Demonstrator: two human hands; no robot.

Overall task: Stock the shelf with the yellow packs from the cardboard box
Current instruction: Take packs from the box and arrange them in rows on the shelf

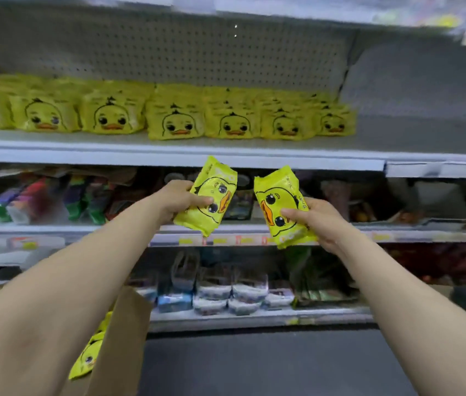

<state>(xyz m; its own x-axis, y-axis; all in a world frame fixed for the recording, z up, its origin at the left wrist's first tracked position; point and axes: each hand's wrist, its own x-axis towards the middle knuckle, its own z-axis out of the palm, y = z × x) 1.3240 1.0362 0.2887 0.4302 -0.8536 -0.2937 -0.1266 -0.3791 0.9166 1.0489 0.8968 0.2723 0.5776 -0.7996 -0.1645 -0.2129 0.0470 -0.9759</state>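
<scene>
My left hand (181,200) grips a yellow duck-face pack (211,192), tilted on its side, just below the upper shelf's front edge. My right hand (316,217) grips a second yellow pack (276,201), also tilted, a little to the right. Both packs hang in the air in front of the middle shelves. A row of the same yellow packs (168,115) stands on the upper shelf (168,151), filling it from the far left to about two thirds across. The cardboard box (117,344) sits at lower left under my left arm, with more yellow packs (88,352) showing inside.
The upper shelf has bare grey room (426,132) to the right of the row. Perforated backboard (168,50) behind it. Lower shelves (226,238) hold mixed coloured goods and small tubs. Another shelf (283,12) runs overhead. Dark floor (254,367) lies below.
</scene>
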